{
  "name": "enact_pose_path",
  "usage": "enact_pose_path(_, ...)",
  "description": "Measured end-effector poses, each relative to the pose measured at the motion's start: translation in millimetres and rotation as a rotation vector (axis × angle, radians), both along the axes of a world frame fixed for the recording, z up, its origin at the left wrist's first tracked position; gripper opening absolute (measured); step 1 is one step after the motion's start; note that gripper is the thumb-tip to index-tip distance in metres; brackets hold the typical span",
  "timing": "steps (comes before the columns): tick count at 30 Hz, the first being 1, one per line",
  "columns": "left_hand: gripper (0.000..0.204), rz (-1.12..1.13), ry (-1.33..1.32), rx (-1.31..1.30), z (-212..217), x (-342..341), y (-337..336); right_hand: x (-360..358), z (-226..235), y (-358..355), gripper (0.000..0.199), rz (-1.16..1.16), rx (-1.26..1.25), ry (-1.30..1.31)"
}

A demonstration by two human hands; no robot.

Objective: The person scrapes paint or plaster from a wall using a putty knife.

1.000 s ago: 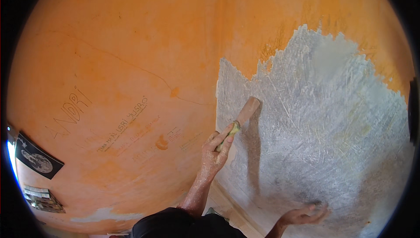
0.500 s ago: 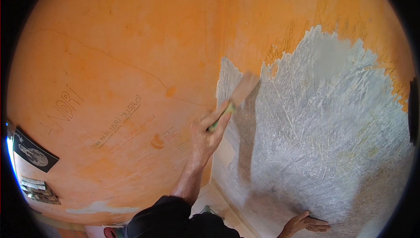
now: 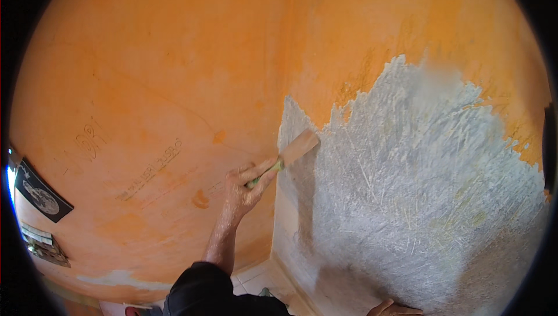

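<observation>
My left hand (image 3: 244, 191) is shut on the green handle of a wide paintbrush (image 3: 297, 147). Its bristles press against the wall at the left edge of a rough grey-white painted patch (image 3: 418, 188), close to the corner where two orange walls (image 3: 163, 95) meet. My black-sleeved forearm rises from the lower edge. Only the fingers of my right hand (image 3: 394, 308) show at the bottom edge; they lie flat against the low part of the painted wall, holding nothing.
A dark poster (image 3: 39, 191) and a small picture (image 3: 43, 245) hang low on the left wall, beside scratched writing. Pale floor tiles (image 3: 256, 278) show at the foot of the corner. Bare orange wall surrounds the patch above and right.
The brush swept up the patch's left edge, then came back down and left toward the corner. My right hand slid lower, nearly out of view.
</observation>
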State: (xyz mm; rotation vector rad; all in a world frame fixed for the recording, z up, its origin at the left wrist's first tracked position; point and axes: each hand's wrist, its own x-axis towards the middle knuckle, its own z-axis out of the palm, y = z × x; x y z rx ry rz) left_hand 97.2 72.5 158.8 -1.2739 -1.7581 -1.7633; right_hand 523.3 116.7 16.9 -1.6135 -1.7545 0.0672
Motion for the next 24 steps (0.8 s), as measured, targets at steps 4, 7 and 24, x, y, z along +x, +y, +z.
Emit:
enact_pose_path(4, 0.03, 0.018, 0.018, 0.014, 23.8, -5.4, 10.5, 3.4, 4.7, 1.2, 0.097, 0.125, -0.146, 0.049)
enact_pose_path(7, 0.029, 0.018, 0.085, -0.062, 25.6, 2.9, 0.5, 23.5, -29.0, 7.0, 0.093, 0.098, -0.104, -0.053)
enact_pose_path(24, 0.026, -0.04, -0.051, -0.033, 24.4, 9.5, -0.1, 26.5, -41.0, 2.8, 0.082, 0.191, 0.18, -0.132)
